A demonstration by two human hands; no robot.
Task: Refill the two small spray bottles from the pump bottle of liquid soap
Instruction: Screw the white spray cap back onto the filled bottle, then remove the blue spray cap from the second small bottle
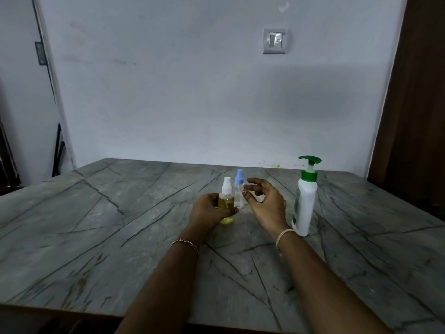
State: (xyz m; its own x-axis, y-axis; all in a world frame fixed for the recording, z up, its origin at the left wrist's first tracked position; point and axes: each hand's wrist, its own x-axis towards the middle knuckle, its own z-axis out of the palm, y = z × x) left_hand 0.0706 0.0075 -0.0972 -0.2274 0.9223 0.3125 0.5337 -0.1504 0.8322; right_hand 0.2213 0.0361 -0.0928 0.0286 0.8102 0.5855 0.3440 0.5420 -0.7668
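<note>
Gripping the white-capped spray bottle (pixel 226 201) (yellow liquid inside) round its body w/ the left hand (pixel 208 210), upright on the worktop (pixel 120 225). Just behind it, to the right: the blue-capped spray bottle (pixel 238 189), also upright, approx. empty by the look. Hovering beside the 2 caps w/ the right hand (pixel 265 203), fingers loosely curled, holding nothing. Further right, past that hand: the pump bottle (pixel 304 206), long axis vertical, so nearer the right, prob. 1 short reach.

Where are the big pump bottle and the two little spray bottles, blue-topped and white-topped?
pump bottle (pixel 305 208): head view, on its white body.
blue-topped spray bottle (pixel 239 180): head view, on its blue spray head.
white-topped spray bottle (pixel 225 201): head view, on its yellow-filled body.
</note>
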